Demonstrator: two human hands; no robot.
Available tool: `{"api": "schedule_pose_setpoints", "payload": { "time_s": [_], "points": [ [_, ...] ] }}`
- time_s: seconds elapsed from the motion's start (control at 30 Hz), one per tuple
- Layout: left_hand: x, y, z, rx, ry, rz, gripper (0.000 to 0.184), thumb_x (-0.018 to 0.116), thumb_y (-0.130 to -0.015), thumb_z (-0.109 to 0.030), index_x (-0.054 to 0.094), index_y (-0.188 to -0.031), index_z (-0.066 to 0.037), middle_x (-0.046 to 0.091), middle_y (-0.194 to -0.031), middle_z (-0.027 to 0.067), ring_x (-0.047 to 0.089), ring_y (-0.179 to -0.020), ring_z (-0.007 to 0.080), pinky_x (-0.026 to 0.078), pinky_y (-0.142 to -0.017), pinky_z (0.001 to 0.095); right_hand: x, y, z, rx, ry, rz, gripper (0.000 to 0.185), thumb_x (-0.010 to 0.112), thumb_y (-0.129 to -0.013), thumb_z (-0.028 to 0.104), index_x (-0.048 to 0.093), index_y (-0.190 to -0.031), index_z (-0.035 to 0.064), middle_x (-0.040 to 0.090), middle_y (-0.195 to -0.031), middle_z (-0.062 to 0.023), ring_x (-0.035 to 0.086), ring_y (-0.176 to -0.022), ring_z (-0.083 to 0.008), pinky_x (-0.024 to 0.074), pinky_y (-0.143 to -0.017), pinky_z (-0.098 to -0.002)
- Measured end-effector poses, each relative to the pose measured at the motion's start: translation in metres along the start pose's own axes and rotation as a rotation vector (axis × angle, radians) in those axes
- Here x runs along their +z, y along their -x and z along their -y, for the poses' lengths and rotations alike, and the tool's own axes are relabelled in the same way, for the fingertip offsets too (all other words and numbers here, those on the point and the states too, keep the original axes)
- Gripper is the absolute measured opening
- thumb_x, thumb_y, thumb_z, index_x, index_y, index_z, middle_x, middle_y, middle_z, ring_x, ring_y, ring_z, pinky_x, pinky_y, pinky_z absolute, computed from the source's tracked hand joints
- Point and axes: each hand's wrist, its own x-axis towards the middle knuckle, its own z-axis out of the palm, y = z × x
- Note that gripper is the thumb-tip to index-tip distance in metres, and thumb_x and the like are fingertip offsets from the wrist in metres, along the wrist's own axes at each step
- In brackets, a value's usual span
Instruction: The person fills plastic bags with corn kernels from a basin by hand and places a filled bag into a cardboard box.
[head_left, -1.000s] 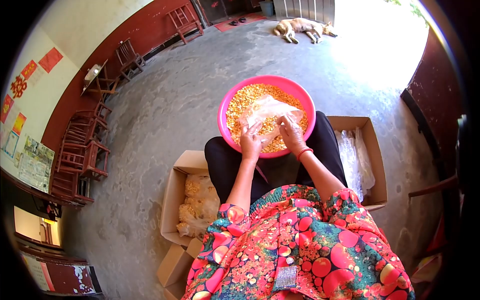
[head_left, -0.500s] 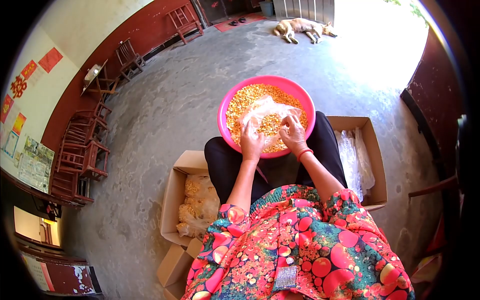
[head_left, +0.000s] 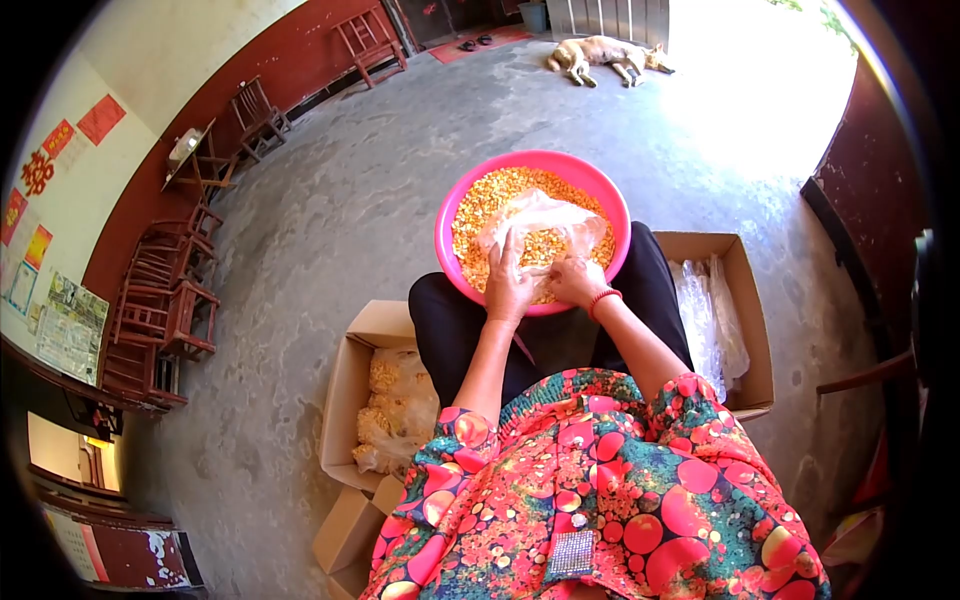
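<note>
A pink basin point(head_left: 447, 210) of yellow corn kernels point(head_left: 490, 200) rests on my lap. Over the kernels lies a clear plastic bag point(head_left: 545, 212), with its opening toward me. My left hand point(head_left: 508, 285) grips the bag's left edge, fingers pointing away from me. My right hand point(head_left: 580, 280), a red bracelet at its wrist, is closed at the near right edge of the bag. The right fingertips are partly hidden, and kernels show between the two hands.
At my left, a cardboard box point(head_left: 345, 400) holds filled bags of corn point(head_left: 395, 410). Another cardboard box point(head_left: 755, 340) at my right contains clear plastic bags point(head_left: 705, 320). A dog point(head_left: 605, 58) lies on the floor ahead. Wooden chairs point(head_left: 160, 300) line the left wall.
My right hand has moved left and slightly down, closer to my left hand, and its fingers have drawn in on the bag's near edge. The left fingers have straightened a little.
</note>
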Motion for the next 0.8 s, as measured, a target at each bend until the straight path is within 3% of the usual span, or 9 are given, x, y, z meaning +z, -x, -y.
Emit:
{"api": "schedule_pose_setpoints", "payload": {
  "time_s": [0.13, 0.2, 0.3, 0.33, 0.4, 0.6, 0.73, 0.8],
  "points": [
    [0.003, 0.002, 0.011, -0.008, 0.057, 0.02, 0.053, 0.051, -0.069, 0.008, 0.049, -0.12, -0.007, 0.035, -0.13, 0.0209, 0.045, -0.112, 0.0362, 0.04, -0.092, 0.0365, -0.004, -0.002, 0.008, 0.115, 0.033, 0.062, 0.021, 0.054, -0.07, 0.021, 0.063, -0.08, 0.0039, 0.062, -0.083, -0.0185, 0.061, -0.077, -0.0348, 0.0488, -0.067, -0.0439],
    [0.01, 0.002, 0.028, -0.066, 0.243, 0.112, 0.04, 0.048, -0.071, 0.009, 0.06, -0.107, -0.004, 0.039, -0.127, 0.0205, 0.052, -0.103, 0.0346, 0.044, -0.087, 0.036, -0.008, -0.002, 0.014, 0.179, 0.039, 0.059, 0.022, 0.054, -0.071, 0.019, 0.063, -0.081, 0.0019, 0.062, -0.083, -0.0207, 0.061, -0.078, -0.0357, 0.0485, -0.068, -0.0452],
    [0.014, 0.0, 0.042, -0.175, 0.273, 0.273, 0.032, 0.051, -0.072, 0.005, 0.063, -0.101, -0.003, 0.044, -0.122, 0.0212, 0.055, -0.097, 0.0341, 0.045, -0.084, 0.0361, -0.017, -0.002, 0.02, 0.218, 0.073, 0.107, 0.02, 0.053, -0.071, 0.014, 0.063, -0.083, 0.0006, 0.062, -0.085, -0.0213, 0.062, -0.082, -0.0344, 0.0501, -0.07, -0.0428],
    [0.013, 0.001, 0.037, -0.174, 0.273, 0.272, 0.032, 0.051, -0.072, 0.005, 0.063, -0.101, -0.003, 0.044, -0.122, 0.0212, 0.055, -0.097, 0.0341, 0.045, -0.084, 0.0361, -0.016, -0.003, 0.019, 0.218, 0.112, 0.14, 0.021, 0.053, -0.071, 0.013, 0.063, -0.086, 0.001, 0.062, -0.086, -0.0209, 0.062, -0.083, -0.0342, 0.0502, -0.071, -0.0423],
    [0.009, 0.002, 0.019, -0.026, 0.022, 0.025, 0.038, 0.056, -0.07, 0.0, 0.058, -0.108, -0.001, 0.047, -0.118, 0.023, 0.053, -0.101, 0.034, 0.045, -0.084, 0.0363, -0.011, -0.006, 0.017, 0.217, 0.15, 0.174, 0.023, 0.053, -0.072, 0.013, 0.063, -0.088, 0.0013, 0.062, -0.087, -0.0205, 0.062, -0.083, -0.034, 0.0503, -0.071, -0.0418],
    [0.006, 0.0, 0.007, -0.088, -0.077, 0.009, 0.064, 0.061, -0.065, -0.005, 0.04, -0.125, -0.001, 0.043, -0.121, 0.0254, 0.049, -0.106, 0.037, 0.043, -0.087, 0.0377, 0.002, -0.008, 0.005, 0.13, 0.136, 0.158, 0.026, 0.051, -0.074, 0.014, 0.062, -0.095, 0.0029, 0.061, -0.094, -0.0212, 0.06, -0.09, -0.0332, 0.0484, -0.077, -0.0414],
    [0.005, 0.0, 0.005, -0.057, -0.036, -0.017, 0.064, 0.061, -0.065, -0.006, 0.04, -0.125, -0.001, 0.042, -0.123, 0.0253, 0.047, -0.108, 0.0376, 0.043, -0.088, 0.0382, -0.006, -0.009, 0.013, 0.129, 0.072, 0.233, 0.03, 0.05, -0.075, 0.02, 0.062, -0.098, 0.005, 0.061, -0.099, -0.0186, 0.059, -0.093, -0.033, 0.0467, -0.081, -0.0413],
    [0.005, 0.001, 0.007, -0.013, -0.071, 0.003, 0.064, 0.059, -0.068, -0.007, 0.036, -0.128, -0.002, 0.041, -0.121, 0.027, 0.048, -0.103, 0.0406, 0.045, -0.082, 0.0426, -0.003, -0.013, 0.011, 0.136, 0.069, 0.249, 0.031, 0.05, -0.075, 0.022, 0.063, -0.098, 0.0055, 0.061, -0.099, -0.0177, 0.059, -0.093, -0.0327, 0.0463, -0.081, -0.0411]
  ]
}}
